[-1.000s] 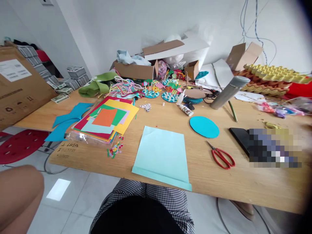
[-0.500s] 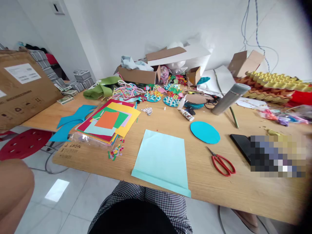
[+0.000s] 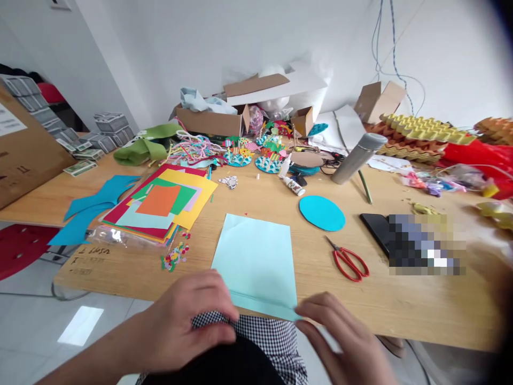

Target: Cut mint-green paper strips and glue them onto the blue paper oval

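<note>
A light blue-green paper sheet (image 3: 256,256) lies at the table's front edge, with a folded strip along its near side. My left hand (image 3: 192,321) is at the sheet's near left corner, fingers bent over it and the thumb apart below the edge. At the near right corner is my right hand (image 3: 340,337), its thumb and fingertips close around the corner of the folded strip. A blue oval (image 3: 322,213) and red-handled scissors (image 3: 349,262) lie to the right of the sheet.
Left of the sheet are stacked coloured papers (image 3: 160,200), blue scraps (image 3: 96,195) and paper confetti (image 3: 175,255). Behind stand glue bottles (image 3: 294,186) and a grey flask (image 3: 358,159). A black phone (image 3: 374,232) lies on the right, with egg trays (image 3: 425,133) farther back.
Both my hands have come into view at the sheet's near corners. The camera view has shifted to the right, so the table items appear farther left.
</note>
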The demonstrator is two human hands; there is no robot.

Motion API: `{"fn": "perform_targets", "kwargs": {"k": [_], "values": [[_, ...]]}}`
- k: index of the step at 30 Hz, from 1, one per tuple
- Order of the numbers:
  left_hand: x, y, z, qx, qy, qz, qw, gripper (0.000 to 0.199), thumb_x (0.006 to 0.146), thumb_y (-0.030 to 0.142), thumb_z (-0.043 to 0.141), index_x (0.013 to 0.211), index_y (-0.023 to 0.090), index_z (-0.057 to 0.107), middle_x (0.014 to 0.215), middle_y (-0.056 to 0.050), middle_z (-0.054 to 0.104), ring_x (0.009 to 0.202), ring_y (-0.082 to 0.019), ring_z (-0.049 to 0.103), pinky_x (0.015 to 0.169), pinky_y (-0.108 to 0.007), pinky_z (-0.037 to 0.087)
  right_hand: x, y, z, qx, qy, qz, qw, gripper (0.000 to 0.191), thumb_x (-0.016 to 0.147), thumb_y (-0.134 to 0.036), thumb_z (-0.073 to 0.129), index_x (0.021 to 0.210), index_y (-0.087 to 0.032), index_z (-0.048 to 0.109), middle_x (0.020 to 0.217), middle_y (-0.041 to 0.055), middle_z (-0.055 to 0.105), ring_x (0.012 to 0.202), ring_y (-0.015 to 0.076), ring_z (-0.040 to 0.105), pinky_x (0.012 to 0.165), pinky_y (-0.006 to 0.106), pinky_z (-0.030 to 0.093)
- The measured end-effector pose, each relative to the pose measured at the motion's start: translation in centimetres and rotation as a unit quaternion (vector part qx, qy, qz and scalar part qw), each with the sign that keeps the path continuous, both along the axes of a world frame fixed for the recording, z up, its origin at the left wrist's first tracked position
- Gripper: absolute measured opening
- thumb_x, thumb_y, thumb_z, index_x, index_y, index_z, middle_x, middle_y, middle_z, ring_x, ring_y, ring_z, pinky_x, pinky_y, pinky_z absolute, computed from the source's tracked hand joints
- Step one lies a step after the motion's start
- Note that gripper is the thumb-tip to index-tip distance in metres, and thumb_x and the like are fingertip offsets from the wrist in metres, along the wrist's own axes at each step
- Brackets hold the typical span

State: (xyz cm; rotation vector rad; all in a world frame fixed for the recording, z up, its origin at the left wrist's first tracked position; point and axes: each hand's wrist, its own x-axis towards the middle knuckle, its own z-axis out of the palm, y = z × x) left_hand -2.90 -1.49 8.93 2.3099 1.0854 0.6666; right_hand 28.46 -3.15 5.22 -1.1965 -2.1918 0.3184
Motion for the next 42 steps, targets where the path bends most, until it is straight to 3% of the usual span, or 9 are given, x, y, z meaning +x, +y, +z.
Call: {"fn": "perform_targets", "kwargs": {"k": [4, 8, 12, 17, 22, 28, 34, 37, 42], "values": [[2.2, 3.2, -2.8, 0.041, 0.057, -0.011, 0.997, 0.011, 0.087, 0.016, 0.061, 0.097, 0.019, 0.062, 0.097, -0.005, 0.064, 0.093, -0.02, 0.057, 0.081, -0.035, 0.051, -2.7, 2.5, -2.0, 0.009, -0.066, 0.041, 0.997, 0.029, 0.093, -0.026, 0.055, 0.12, -0.018, 0.059, 0.113, 0.0125, 0.063, 0.104, 0.0258, 0.058, 0.082, 0.039, 0.054], [2.7, 2.3, -5.4, 0.063, 0.118, -0.021, 0.991, 0.038, 0.077, 0.01, 0.069, 0.113, 0.015, 0.058, 0.107, -0.009, 0.065, 0.099, -0.025, 0.057, 0.086, -0.041, 0.052, -2.5, 1.9, -4.5, 0.034, -0.106, 0.018, 0.994, 0.035, 0.09, -0.03, 0.06, 0.122, -0.016, 0.058, 0.113, 0.0143, 0.063, 0.106, 0.0289, 0.057, 0.082, 0.043, 0.053], [3.1, 2.1, -6.1, 0.068, 0.144, -0.023, 0.987, 0.047, 0.077, 0.012, 0.07, 0.121, 0.014, 0.054, 0.106, -0.009, 0.066, 0.098, -0.027, 0.058, 0.086, -0.043, 0.053, -2.2, 1.8, -4.8, 0.03, -0.078, 0.032, 0.996, 0.022, 0.09, -0.018, 0.056, 0.112, -0.016, 0.061, 0.104, 0.0111, 0.066, 0.1, 0.0254, 0.06, 0.085, 0.041, 0.052], [3.6, 4.2, -4.9, 0.03, 0.109, -0.025, 0.993, 0.036, 0.08, 0.006, 0.058, 0.114, 0.019, 0.06, 0.099, -0.007, 0.068, 0.092, -0.023, 0.062, 0.081, -0.037, 0.053, -2.3, 4.3, -1.3, 0.017, -0.025, 0.064, 0.998, 0.031, 0.087, -0.015, 0.06, 0.118, -0.018, 0.057, 0.101, 0.0077, 0.067, 0.097, 0.0224, 0.063, 0.095, 0.043, 0.048], [2.8, 9.0, -0.5, -0.077, -0.027, 0.079, 0.994, 0.027, 0.081, 0.016, 0.061, 0.106, 0.022, 0.066, 0.102, -0.004, 0.071, 0.091, -0.019, 0.066, 0.081, -0.031, 0.051, 0.1, 10.9, 4.1, -0.007, 0.1, -0.032, 0.994, 0.068, 0.081, -0.045, 0.069, 0.14, -0.027, 0.04, 0.136, 0.0111, 0.054, 0.127, 0.0305, 0.048, 0.104, 0.049, 0.041], [2.1, 14.1, 3.9, -0.24, -0.28, 0.123, 0.921, 0.034, 0.075, 0.035, 0.073, 0.105, 0.021, 0.069, 0.097, -0.004, 0.072, 0.085, -0.018, 0.066, 0.071, -0.026, 0.05, 1.2, 20.4, 6.1, -0.134, 0.25, 0.075, 0.956, 0.081, 0.073, -0.06, 0.07, 0.142, -0.028, 0.04, 0.14, 0.0112, 0.052, 0.131, 0.0322, 0.044, 0.104, 0.047, 0.04], [2.4, 16.4, 1.9, -0.303, -0.448, 0.141, 0.829, 0.04, 0.066, 0.036, 0.082, 0.1, 0.018, 0.072, 0.089, -0.004, 0.073, 0.081, -0.015, 0.063, 0.073, -0.024, 0.048, 0.9, 23.5, 6.6, -0.229, 0.217, 0.012, 0.949, 0.041, 0.078, -0.055, 0.066, 0.09, -0.017, 0.071, 0.088, 0.0065, 0.072, 0.087, 0.0267, 0.064, 0.08, 0.037, 0.05], [2.8, 16.6, 0.1, -0.371, -0.479, 0.128, 0.785, 0.039, 0.067, 0.036, 0.082, 0.099, 0.016, 0.072, 0.086, -0.006, 0.073, 0.079, -0.017, 0.064, 0.074, -0.027, 0.049, 1.7, 23.6, 7.5, -0.22, 0.225, -0.008, 0.949, 0.038, 0.077, -0.055, 0.067, 0.087, -0.018, 0.071, 0.082, 0.0047, 0.07, 0.079, 0.024, 0.062, 0.072, 0.034, 0.05], [3.5, 16.1, -1.9, -0.39, -0.494, 0.129, 0.767, 0.034, 0.067, 0.035, 0.082, 0.092, 0.015, 0.07, 0.084, -0.005, 0.071, 0.076, -0.016, 0.063, 0.071, -0.026, 0.046, 2.8, 23.3, 8.0, -0.262, 0.239, -0.013, 0.935, 0.04, 0.074, -0.054, 0.07, 0.093, -0.019, 0.072, 0.086, 0.0056, 0.071, 0.078, 0.0239, 0.063, 0.067, 0.031, 0.05]]}}
